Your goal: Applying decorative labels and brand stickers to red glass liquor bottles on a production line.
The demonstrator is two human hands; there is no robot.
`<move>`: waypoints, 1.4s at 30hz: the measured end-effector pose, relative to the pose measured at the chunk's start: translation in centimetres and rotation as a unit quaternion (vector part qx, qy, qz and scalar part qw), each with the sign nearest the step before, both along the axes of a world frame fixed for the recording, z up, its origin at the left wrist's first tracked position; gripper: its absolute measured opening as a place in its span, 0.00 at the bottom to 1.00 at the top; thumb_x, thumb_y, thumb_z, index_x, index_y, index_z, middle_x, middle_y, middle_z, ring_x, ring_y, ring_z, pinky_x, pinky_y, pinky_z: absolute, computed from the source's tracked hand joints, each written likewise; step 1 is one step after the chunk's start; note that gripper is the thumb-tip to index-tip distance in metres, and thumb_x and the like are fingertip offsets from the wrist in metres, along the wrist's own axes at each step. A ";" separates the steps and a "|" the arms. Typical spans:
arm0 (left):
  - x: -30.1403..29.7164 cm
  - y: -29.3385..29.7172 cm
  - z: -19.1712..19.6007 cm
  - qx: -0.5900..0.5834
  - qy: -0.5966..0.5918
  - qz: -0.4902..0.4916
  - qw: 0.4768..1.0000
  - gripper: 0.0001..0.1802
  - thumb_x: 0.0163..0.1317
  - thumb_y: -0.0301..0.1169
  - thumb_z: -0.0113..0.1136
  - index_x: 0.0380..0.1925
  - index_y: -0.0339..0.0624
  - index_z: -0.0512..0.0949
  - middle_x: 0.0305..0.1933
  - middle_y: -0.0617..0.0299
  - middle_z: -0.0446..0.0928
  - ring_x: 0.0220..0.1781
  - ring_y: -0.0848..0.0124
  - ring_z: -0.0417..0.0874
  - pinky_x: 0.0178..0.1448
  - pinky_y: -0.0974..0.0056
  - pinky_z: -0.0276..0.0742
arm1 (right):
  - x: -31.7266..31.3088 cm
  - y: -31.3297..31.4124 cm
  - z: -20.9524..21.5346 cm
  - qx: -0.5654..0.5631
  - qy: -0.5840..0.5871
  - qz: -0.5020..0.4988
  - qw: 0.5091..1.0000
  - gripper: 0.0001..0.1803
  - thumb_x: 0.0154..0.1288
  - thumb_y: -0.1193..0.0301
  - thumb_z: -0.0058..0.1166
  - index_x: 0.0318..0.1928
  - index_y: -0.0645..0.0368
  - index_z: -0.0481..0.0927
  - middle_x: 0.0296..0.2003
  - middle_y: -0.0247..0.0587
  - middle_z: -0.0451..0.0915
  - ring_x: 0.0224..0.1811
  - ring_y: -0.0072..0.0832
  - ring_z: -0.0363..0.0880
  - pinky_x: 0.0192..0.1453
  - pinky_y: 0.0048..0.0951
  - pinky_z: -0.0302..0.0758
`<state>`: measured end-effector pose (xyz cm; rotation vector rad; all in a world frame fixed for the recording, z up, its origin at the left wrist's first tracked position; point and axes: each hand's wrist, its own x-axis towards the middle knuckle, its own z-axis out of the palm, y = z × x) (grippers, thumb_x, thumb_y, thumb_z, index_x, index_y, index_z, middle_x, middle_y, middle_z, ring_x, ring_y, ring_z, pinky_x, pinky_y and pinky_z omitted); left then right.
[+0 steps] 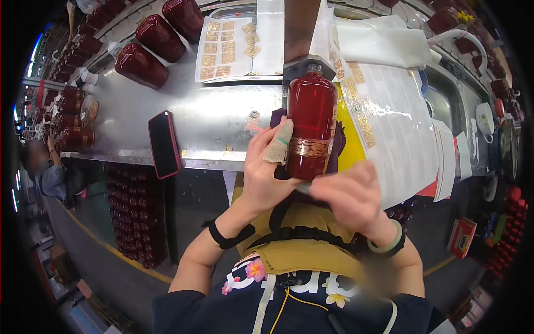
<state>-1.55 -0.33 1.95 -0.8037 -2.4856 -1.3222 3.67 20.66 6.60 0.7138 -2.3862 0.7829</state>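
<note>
A glass bottle of dark red liquid (313, 114) stands neck away from me over the table's front edge, with a gold patterned band (309, 147) round its lower part. My left hand (266, 181) grips the bottle along its left side and base; a knitted finger cover (278, 146) is on one finger. Beside the lower right of the bottle is my right hand (353, 197), blurred, its fingers curled together. A small greyish thing shows by its fingertips, too smeared to name. Dark purple cloth (337, 146) lies behind the bottle.
Sheets of gold labels (225, 49) lie at the back, and more label sheets (384, 122) lie to the right over yellow material (351, 139). A phone (163, 145) overhangs the metal table's (222, 111) front edge. Several red bottles (142, 65) stand back left. A sink (445, 97) is at right.
</note>
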 end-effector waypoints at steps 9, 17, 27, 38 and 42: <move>0.7 0.1 -0.9 0.062 -0.024 0.002 0.998 0.51 0.43 0.29 0.85 0.73 0.48 0.75 0.80 0.38 0.64 0.73 0.44 0.74 0.73 0.47 0.73 | 0.2 -0.1 2.3 -0.031 -0.069 0.045 0.996 0.17 0.51 0.80 0.71 0.44 0.52 0.90 0.41 0.31 0.90 0.35 0.31 0.79 0.44 0.35 0.73; 1.5 1.1 -1.1 0.019 0.045 -0.014 0.999 0.46 0.46 0.26 0.81 0.71 0.50 0.78 0.80 0.36 0.64 0.73 0.40 0.77 0.72 0.49 0.79 | -0.6 1.8 0.6 -0.089 0.032 -0.138 0.986 0.14 0.56 0.87 0.67 0.40 0.57 0.86 0.38 0.40 0.88 0.37 0.41 0.78 0.47 0.39 0.71; 2.1 0.9 -3.1 0.128 -0.038 0.015 0.991 0.50 0.51 0.22 0.78 0.76 0.36 0.68 0.79 0.41 0.68 0.73 0.46 0.78 0.73 0.54 0.78 | 1.7 2.1 -3.1 0.067 -0.107 0.101 0.987 0.20 0.58 0.67 0.66 0.51 0.53 0.83 0.47 0.40 0.85 0.45 0.41 0.80 0.55 0.45 0.72; 2.0 0.9 -3.4 0.150 -0.056 0.015 0.987 0.47 0.50 0.21 0.79 0.74 0.36 0.72 0.75 0.40 0.73 0.72 0.47 0.79 0.71 0.54 0.80 | 0.3 0.3 -2.0 -0.057 -0.105 0.001 0.993 0.14 0.53 0.80 0.72 0.41 0.52 0.89 0.38 0.34 0.89 0.38 0.34 0.81 0.46 0.36 0.72; 1.9 0.6 -3.5 0.147 -0.071 0.012 0.986 0.47 0.50 0.21 0.79 0.74 0.36 0.72 0.75 0.43 0.74 0.73 0.49 0.79 0.71 0.54 0.80 | -3.0 0.9 -1.4 -0.119 -0.055 -0.165 0.978 0.13 0.53 0.82 0.71 0.40 0.58 0.88 0.40 0.40 0.88 0.41 0.38 0.81 0.48 0.39 0.72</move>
